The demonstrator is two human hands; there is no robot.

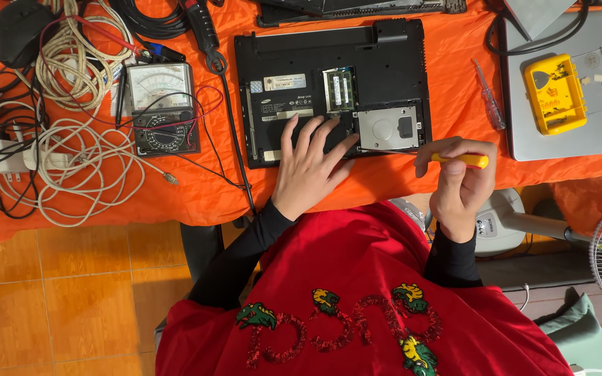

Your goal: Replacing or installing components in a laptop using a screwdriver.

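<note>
An orange cloth (398, 184) covers the whole table, draped and wrinkled along the near edge. On it, at the middle, lies a black laptop turned underside up (329, 63), its bottom panel off so that a green memory module (338, 89) and a silver hard drive (387, 128) show in their bays. To the right sits a grey closed laptop (573, 143) carrying a yellow plastic tool case with a clear lid (556, 93). At the left, a tangle of white and beige cables (78, 150) lies around an analogue multimeter with a black dial (161, 106), its thin red and black leads looping over it. A clear-handled small screwdriver (489, 97) rests on the cloth between the two laptops. The left hand (308, 167) lies flat and spread, fingers open, pressing on the near edge of the black laptop just beside the hard drive, holding nothing. The right hand (461, 177) is closed around a yellow-handled screwdriver (465, 159), whose thin shaft points left, the tip at the hard drive's near edge.
</note>
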